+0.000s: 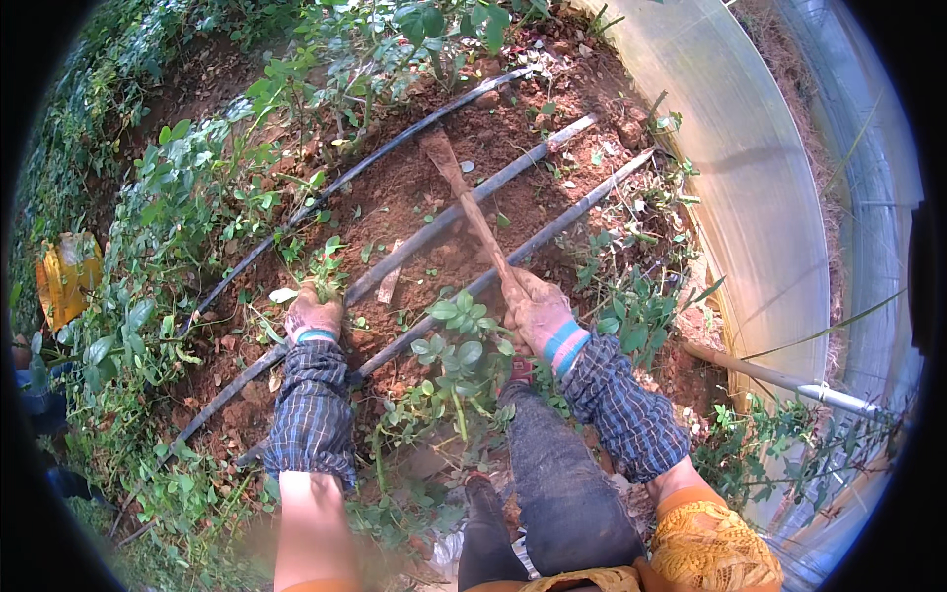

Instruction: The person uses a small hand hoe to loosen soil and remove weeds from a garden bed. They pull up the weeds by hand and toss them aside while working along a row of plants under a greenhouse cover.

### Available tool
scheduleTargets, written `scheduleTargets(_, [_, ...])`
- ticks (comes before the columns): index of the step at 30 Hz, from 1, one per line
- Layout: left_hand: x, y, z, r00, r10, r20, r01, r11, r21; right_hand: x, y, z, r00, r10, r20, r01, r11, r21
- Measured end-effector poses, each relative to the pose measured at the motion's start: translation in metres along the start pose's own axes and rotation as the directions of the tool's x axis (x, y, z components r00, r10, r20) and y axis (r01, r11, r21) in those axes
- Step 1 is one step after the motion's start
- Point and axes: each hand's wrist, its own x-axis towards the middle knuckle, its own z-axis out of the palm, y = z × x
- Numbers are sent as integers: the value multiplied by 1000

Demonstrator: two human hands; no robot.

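My right hand (pixel 541 314), in a soil-stained glove with a pink and blue cuff, is closed round the handle of a small hoe (pixel 480 222). The hoe slants up and left across two of the dark pipes. Its flat, soil-coated head (pixel 441 150) lies against the loose reddish soil. At the left, my gloved left hand (pixel 314 318) is closed on a leafy green plant (pixel 324 268), whose leaves stick out past the fingers. A pipe (pixel 414 242) runs right beside that hand. Checked sleeve covers are on both forearms.
Several dark irrigation pipes (pixel 582 207) cross the bed diagonally. Bushy plants (pixel 158 247) fill the left side. A rose-like plant (pixel 459 340) stands between my arms. Plastic sheeting (pixel 750 148) and a pole (pixel 779 378) bound the right. A yellow object (pixel 69 279) hangs far left.
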Motion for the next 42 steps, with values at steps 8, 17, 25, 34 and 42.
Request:
scheduleTargets(8, [-5,4,-6,1000,-12,9,11,999,45,54,-24,-25,952,140,-273,-74,968,240])
scheduleTargets(17, [-3,4,-4,999,-45,26,45,999,2,162,-31,0,918,-63,-391,102,992,80])
scheduleTargets(25, [-5,4,-1,998,10,-69,-5,997,75,24,-7,5,950,296,-96,-260,925,278])
scheduleTargets(34, [-1,-1,2,999,-35,-17,35,998,48,88,-51,0,859,200,-472,102,836,540])
scheduleTargets(42, [0,-2,6,1000,-23,-19,24,996,88,106,-87,-30,936,206,-285,89,646,758])
